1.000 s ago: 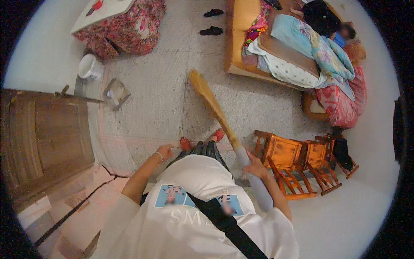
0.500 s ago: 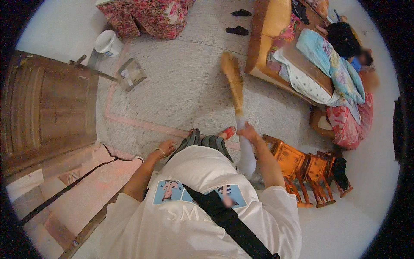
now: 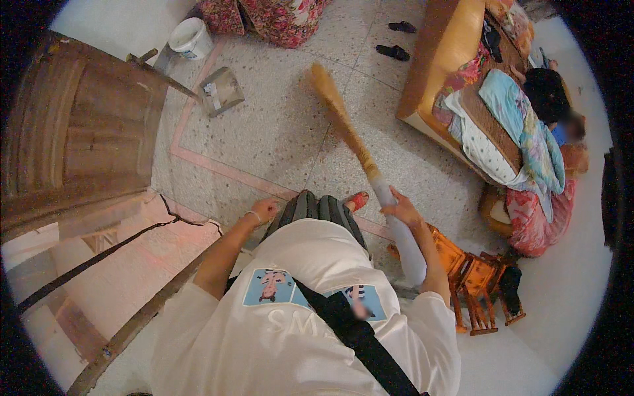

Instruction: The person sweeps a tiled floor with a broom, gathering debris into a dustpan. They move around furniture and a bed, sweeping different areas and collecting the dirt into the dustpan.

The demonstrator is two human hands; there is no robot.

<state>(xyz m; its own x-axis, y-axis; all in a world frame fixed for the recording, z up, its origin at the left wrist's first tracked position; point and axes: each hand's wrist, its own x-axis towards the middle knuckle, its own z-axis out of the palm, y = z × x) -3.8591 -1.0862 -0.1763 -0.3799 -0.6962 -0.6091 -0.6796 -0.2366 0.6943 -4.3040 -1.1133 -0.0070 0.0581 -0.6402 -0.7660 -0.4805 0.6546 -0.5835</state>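
My right hand [image 3: 404, 212] is wrapped round the pale, sleeve-like handle of a straw broom [image 3: 351, 138]. The broom slants forward and left, its yellow-brown bristle end low over the speckled floor and smeared by motion. The rear of the handle runs back beside my right forearm. My left hand [image 3: 266, 210] hangs beside my left thigh, its fingers loosely curled in, and nothing shows in it. Ahead on the left lies a box-shaped dustpan [image 3: 223, 92] with a long wooden handle; some pale scraps appear to be inside.
A white bucket [image 3: 190, 39] stands behind the dustpan, beside a flowered cloth [image 3: 281, 20]. A wooden door [image 3: 86, 125] is on the left. To the right are a bed [image 3: 422, 72] with bedding and a person, stacked wooden chairs [image 3: 472, 277], and dark slippers [image 3: 393, 52] farther ahead.
The broom's bristle end has swung left, while its handle end has shifted right with my right hand. My left fingers look more curled. The view has turned slightly.
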